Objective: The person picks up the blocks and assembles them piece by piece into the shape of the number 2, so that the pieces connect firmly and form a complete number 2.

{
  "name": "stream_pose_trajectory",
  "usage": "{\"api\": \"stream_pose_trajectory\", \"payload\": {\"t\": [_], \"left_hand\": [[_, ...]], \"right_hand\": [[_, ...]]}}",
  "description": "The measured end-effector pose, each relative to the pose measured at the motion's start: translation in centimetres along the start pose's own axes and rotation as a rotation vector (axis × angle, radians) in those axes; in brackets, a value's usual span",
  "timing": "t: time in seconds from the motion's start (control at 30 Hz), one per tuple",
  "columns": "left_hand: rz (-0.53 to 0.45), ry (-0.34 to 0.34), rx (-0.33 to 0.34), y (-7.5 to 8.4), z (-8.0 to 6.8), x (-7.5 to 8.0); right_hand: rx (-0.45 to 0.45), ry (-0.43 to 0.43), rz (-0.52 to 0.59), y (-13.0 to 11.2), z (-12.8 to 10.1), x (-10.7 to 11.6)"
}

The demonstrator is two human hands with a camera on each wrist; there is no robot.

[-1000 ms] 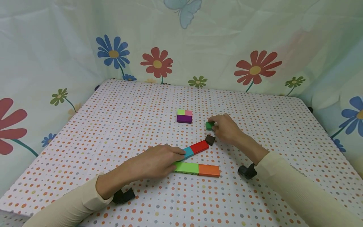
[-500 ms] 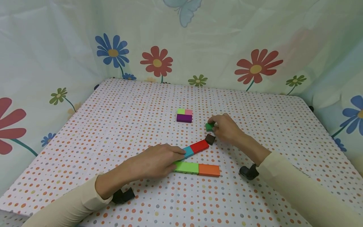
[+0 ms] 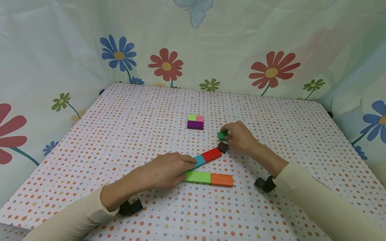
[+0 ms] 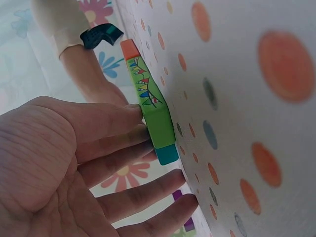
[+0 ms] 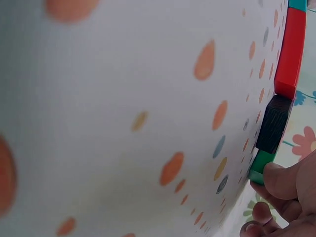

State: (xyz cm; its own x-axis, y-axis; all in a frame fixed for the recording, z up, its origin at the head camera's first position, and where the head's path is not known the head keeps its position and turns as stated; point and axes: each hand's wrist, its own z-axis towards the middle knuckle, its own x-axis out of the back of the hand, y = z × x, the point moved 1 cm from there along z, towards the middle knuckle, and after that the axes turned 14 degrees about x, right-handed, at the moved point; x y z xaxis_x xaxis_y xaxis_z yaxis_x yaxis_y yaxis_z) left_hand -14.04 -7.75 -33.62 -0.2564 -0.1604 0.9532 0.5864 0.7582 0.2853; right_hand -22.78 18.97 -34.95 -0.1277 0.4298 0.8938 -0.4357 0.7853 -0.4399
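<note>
Pinching the small green block (image 3: 222, 135), the right hand (image 3: 239, 137) needs a steady grip; left hand (image 3: 164, 170) lies flat, steadying the teal block (image 3: 199, 161).

brown block (image 3: 223, 147) by right hand (image 3: 239, 137), cloth (image 3: 135, 120) open left

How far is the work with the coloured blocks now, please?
Already joined: a row of teal, red rectangular block and dark brown square block, beside a lime-and-orange block pair. In hand: the right hand pinches a small green square block just beyond the brown end, while the left hand rests on the teal end. Apparently left: the purple, lime and pink block cluster, lying apart.
</note>
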Motion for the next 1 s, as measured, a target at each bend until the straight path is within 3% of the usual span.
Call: {"api": "stream_pose_trajectory", "payload": {"t": [1.0], "left_hand": [[-0.010, 0.006, 0.005, 0.1, -0.2, 0.1]], "right_hand": [[0.018, 0.010, -0.012, -0.4, -1.0, -0.4]]}}
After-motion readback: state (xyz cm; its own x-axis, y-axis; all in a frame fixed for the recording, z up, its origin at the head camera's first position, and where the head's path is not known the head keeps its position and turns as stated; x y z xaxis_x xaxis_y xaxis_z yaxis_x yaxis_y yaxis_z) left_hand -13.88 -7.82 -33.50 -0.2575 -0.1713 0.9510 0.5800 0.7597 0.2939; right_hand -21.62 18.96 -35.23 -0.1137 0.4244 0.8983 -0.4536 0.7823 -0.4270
